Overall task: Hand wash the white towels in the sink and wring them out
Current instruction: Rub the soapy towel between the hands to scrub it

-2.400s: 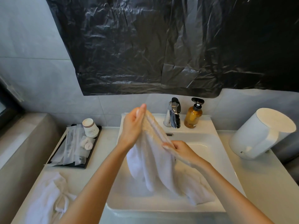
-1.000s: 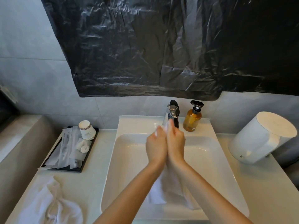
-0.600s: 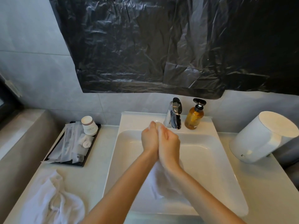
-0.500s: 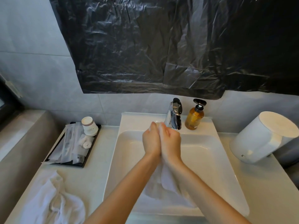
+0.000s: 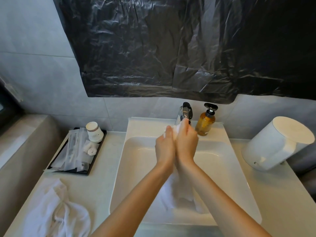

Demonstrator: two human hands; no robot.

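Note:
Over the white sink (image 5: 119,168) my left hand (image 5: 165,149) and my right hand (image 5: 186,144) are pressed palm to palm, fingers pointing away from me toward the faucet (image 5: 186,112). A white towel (image 5: 181,194) is squeezed between the palms. A small bit of it shows above my fingertips, and the rest hangs down into the basin under my wrists. A second white towel (image 5: 54,207) lies crumpled on the counter at the front left. I cannot see any water running.
An amber pump bottle (image 5: 205,122) stands right of the faucet, close to my right fingertips. A black tray (image 5: 92,165) with wrapped packets and stacked paper cups (image 5: 94,132) sits left of the sink. A large white cylindrical container (image 5: 277,142) lies at the right. Black plastic covers the wall above.
My hands came together from holding the towel spread apart. They now rub it between the palms, sliding slightly back and forth and a little further toward the faucet.

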